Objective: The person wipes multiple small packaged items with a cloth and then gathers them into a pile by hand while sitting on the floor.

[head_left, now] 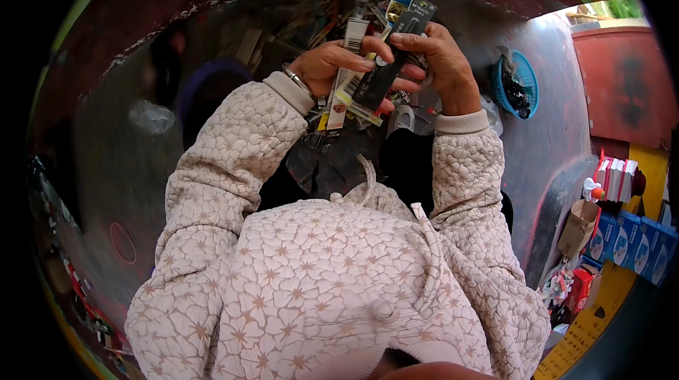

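Note:
In front of my chest, both my hands are closed round a fanned bunch of long, narrow, flat packets. My left hand (pixel 327 67) has its fingers bent over a white packet (pixel 355 32) with a barcode, whose lower end shows below the hand. My right hand (pixel 447 62) grips a black packet (pixel 396 56) tilted across the bunch, thumb on its upper face. Behind the black one a blue-and-gold packet end (pixel 400 0) sticks up. Yellowish clear wrappers (pixel 348 89) show beneath. What is inside the packets is too small to tell.
Below my hands lies a heap of mixed small packets and scraps (pixel 311 30). A blue basket (pixel 522 84) with dark things stands to the right, a dark purple tub (pixel 205 86) to the left. Blue boxes (pixel 633 242) and an open cardboard box (pixel 578 228) are far right.

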### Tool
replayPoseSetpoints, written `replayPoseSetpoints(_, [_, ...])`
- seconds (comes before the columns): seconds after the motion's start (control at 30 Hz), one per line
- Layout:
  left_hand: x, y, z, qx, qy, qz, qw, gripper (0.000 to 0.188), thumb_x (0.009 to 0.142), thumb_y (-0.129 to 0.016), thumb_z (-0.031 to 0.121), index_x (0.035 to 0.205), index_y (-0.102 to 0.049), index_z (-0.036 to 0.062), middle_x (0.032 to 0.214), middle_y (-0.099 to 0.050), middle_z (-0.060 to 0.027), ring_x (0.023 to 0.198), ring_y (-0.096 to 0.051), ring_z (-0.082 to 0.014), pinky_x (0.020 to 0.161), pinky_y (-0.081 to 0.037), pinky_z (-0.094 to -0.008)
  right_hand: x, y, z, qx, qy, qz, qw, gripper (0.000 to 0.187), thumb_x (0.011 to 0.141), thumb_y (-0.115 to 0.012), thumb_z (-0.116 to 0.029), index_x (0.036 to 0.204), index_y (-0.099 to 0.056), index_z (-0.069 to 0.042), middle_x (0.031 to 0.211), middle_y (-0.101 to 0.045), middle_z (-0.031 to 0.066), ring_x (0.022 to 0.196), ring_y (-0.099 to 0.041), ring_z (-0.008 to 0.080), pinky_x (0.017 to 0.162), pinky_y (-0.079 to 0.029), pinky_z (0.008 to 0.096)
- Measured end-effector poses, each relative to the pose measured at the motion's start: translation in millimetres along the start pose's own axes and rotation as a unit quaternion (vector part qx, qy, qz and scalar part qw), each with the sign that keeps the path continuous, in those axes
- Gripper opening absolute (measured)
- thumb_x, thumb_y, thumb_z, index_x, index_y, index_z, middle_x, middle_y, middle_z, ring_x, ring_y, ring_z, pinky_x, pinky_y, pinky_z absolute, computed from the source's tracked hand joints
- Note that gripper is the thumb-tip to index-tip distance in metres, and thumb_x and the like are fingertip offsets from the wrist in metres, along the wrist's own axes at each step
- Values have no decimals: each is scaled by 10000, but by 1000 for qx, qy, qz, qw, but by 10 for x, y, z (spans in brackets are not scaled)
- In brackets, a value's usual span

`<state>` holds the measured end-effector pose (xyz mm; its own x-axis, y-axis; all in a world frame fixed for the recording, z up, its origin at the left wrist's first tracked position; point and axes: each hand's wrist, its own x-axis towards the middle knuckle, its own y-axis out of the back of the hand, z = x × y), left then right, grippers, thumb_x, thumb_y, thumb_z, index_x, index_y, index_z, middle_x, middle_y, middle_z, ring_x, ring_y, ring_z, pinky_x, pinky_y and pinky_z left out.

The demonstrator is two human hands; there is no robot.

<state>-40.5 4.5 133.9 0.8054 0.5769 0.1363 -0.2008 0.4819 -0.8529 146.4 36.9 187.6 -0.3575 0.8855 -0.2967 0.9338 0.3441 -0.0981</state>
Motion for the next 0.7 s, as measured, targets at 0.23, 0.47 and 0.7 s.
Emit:
replayPoseSetpoints(0.23, [24,10,-49,7,-5,13,1000,334,854,-530,148,1181,-503,87,1229,-442,-254,1101,-494,-380,866,-453,-506,22,-32,-46,-90,-23,5,996,260,713,-688,-184,867,-609,11,752,-618,84,670,-592,142,537,-465,255])
replayPoseSetpoints(0.47, [96,-43,-1,105,-5,99,989,331,875,-485,97,1203,-482,53,1066,-559,-146,901,-604,-196,727,-550,-334,242,177,142,-17,-45,-28,998,238,748,-680,-191,864,-606,3,741,-609,59,642,-580,114,510,-457,223])
replayPoseSetpoints(0.7, [131,57,179,100,-162,286,939,272,906,-404,66,1155,-512,52,958,-559,-87,809,-571,-133,705,-542,-295,198,63,102,-127,96,108,981,362,778,-658,-260,995,-598,23,761,-604,49,611,-552,92,552,-460,223])
